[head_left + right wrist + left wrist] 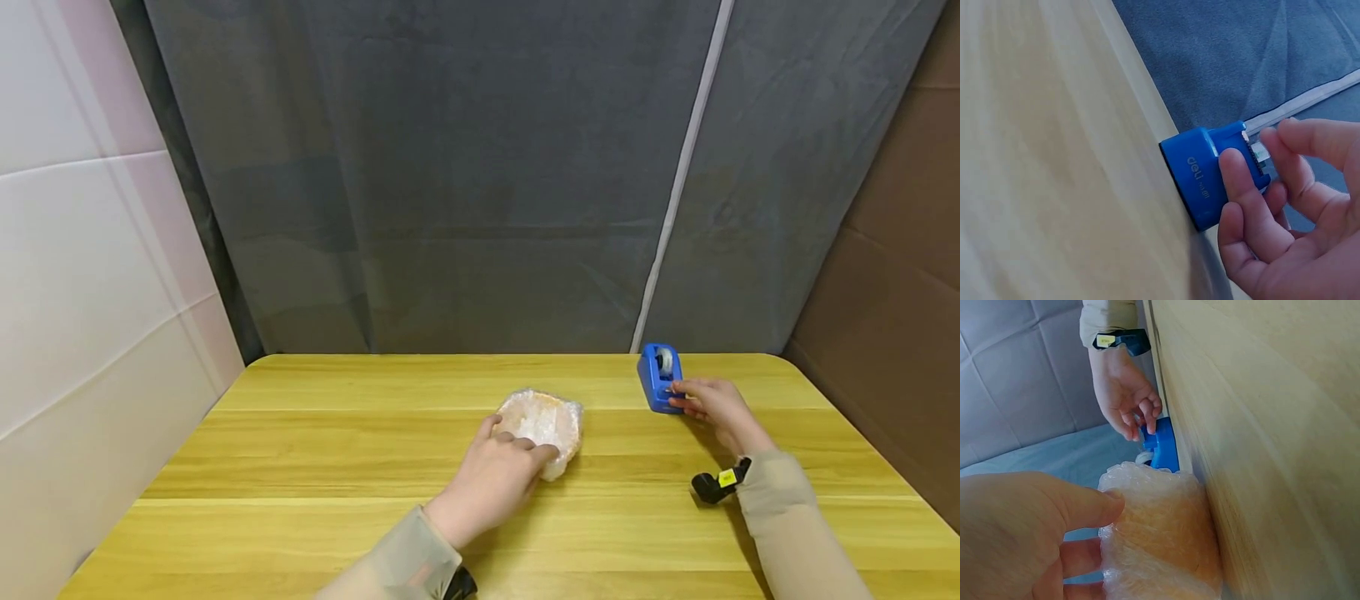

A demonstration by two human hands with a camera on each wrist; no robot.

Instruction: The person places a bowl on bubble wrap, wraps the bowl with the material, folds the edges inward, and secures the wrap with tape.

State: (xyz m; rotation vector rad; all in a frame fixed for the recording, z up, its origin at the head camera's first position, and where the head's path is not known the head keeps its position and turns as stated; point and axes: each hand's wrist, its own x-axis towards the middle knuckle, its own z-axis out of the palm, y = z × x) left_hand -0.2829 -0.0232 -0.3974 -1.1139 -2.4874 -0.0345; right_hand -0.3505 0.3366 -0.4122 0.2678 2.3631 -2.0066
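Observation:
A round, bowl-like thing in bubble wrap (pixel 546 417), with orange showing through, sits on the table right of centre. My left hand (pixel 489 479) grips its near side, the thumb (pixel 1094 507) on one face and the other fingers partly hidden. Farther right stands a blue tape dispenser (pixel 649 385) with a roll of clear tape in it. My right hand (pixel 723 410) is at its cutter end. In the right wrist view, thumb and forefinger pinch the short free end of the tape (pixel 1261 152), while other fingers touch the dispenser's body (pixel 1194 181).
The wood-grain table (pixel 300 467) ends just behind the dispenser, against a grey cloth backdrop (pixel 480 208). White panels (pixel 97 233) rise on the left and a brown one (pixel 892 267) on the right. A black wrist camera (pixel 712 486) hangs at the right cuff.

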